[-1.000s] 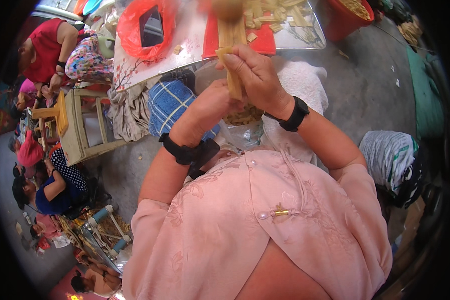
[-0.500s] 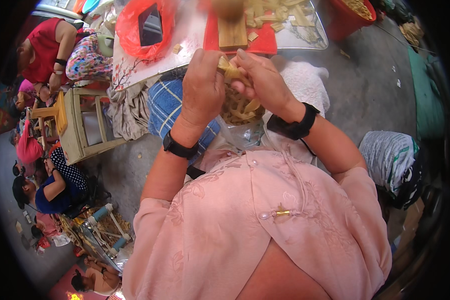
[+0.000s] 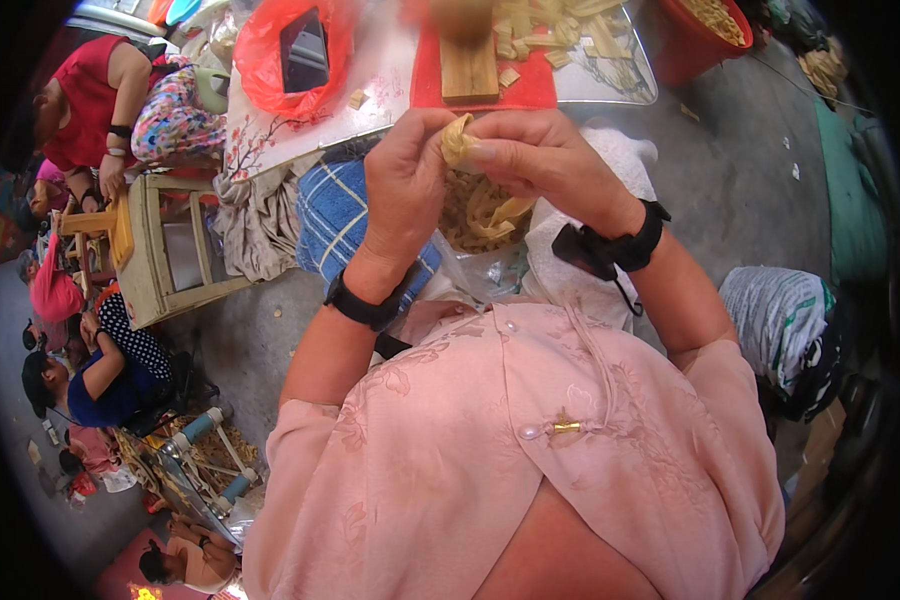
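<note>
Both hands meet just in front of the table's near edge, closed on a small pale-yellow folded strip (image 3: 457, 141). My left hand (image 3: 407, 180) pinches its left side between thumb and fingers. My right hand (image 3: 550, 165) presses the thumb against its lower right side, fingers curled behind. Beneath the hands, a clear plastic bag (image 3: 495, 272) on my lap holds many similar yellowish strips (image 3: 485, 215). Just beyond the hands, a wooden block (image 3: 467, 75) lies on a red sheet (image 3: 533, 88). What the strip is made of, I cannot tell.
On the table (image 3: 375, 95) are a red plastic bag (image 3: 260, 70) with a phone (image 3: 304, 52) and scattered pale pieces (image 3: 595, 40). A red bucket (image 3: 685, 50) stands at far right. A wooden stool (image 3: 170, 260) and seated people are at left; a wrapped bundle (image 3: 780, 315) sits at right.
My right hand has turned over the strip, its thumb now lying across the front. The strip looks more compactly folded, and its loose end no longer shows between the hands.
</note>
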A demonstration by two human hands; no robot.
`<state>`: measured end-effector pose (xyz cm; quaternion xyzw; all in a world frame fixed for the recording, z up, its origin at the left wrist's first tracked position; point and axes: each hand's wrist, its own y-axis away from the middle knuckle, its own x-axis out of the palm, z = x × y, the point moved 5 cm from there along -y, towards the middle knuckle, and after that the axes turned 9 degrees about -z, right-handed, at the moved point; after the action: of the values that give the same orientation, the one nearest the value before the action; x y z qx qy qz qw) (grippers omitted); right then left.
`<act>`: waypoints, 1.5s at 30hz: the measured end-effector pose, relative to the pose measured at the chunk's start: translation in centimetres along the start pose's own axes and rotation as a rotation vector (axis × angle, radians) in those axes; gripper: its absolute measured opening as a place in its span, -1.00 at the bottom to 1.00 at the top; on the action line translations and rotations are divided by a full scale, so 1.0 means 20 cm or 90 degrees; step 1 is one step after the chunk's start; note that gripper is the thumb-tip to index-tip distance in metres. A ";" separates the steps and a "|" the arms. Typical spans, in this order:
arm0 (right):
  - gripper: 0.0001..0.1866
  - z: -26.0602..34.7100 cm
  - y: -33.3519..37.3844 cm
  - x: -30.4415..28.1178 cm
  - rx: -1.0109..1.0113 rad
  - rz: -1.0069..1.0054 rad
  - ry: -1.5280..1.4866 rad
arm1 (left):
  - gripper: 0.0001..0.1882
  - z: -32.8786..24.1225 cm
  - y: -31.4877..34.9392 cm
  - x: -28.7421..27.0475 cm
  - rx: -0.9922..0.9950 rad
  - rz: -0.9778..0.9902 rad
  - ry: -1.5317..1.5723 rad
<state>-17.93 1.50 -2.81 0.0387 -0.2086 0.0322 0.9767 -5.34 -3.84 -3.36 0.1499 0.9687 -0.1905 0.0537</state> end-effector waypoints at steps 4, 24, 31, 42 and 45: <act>-0.83 -0.03 -0.04 -0.02 -0.032 -0.044 0.000 | -0.81 0.08 0.02 -0.01 -0.182 -0.044 0.214; -0.68 -0.04 -0.07 -0.25 0.043 -0.229 -0.055 | -0.85 0.01 -0.08 -0.09 -0.024 -0.034 -0.020; -0.86 -0.10 -0.08 -0.13 -0.022 -0.136 0.110 | -0.61 -0.10 -0.02 0.06 0.240 0.126 -0.438; -0.78 -0.03 -0.08 -0.13 -0.093 -0.178 0.262 | -0.76 0.11 -0.14 0.03 0.288 0.158 -0.560; -0.75 0.00 -0.16 -0.21 -0.202 -0.241 0.339 | -0.78 0.21 -0.20 0.04 0.050 0.124 -0.273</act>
<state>-21.56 -1.93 -4.67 -0.0854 0.0612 -0.1730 0.9793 -7.09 -8.87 -5.92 0.2008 0.9079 -0.2491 0.2707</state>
